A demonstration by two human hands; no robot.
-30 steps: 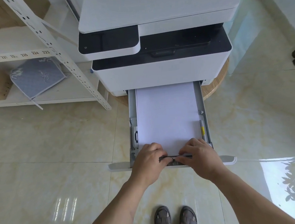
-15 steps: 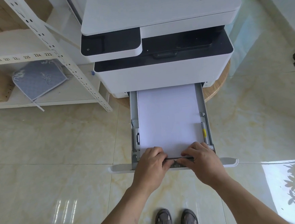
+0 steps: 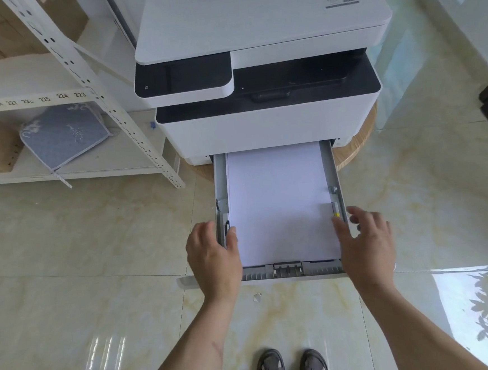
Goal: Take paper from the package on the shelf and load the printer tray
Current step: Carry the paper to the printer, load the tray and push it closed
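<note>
Now that both hands have left the rear length guide (image 3: 288,269) at the tray's near end, where they were pinched together half a second ago, they flank the drawer. With fingers spread and gripping nothing, the left hand (image 3: 213,256) has its thumb touching the left width guide (image 3: 225,227), while the right hand (image 3: 364,242) reaches the right width guide (image 3: 336,209) with its yellow mark. That suggests length is set and width comes next. At twelve o'clock from the hands, the paper (image 3: 279,205) lies flat in the tray (image 3: 219,181), long axis running six to twelve, far end under the printer (image 3: 270,124). The shelf (image 3: 69,169) sits at ten o'clock.
</note>
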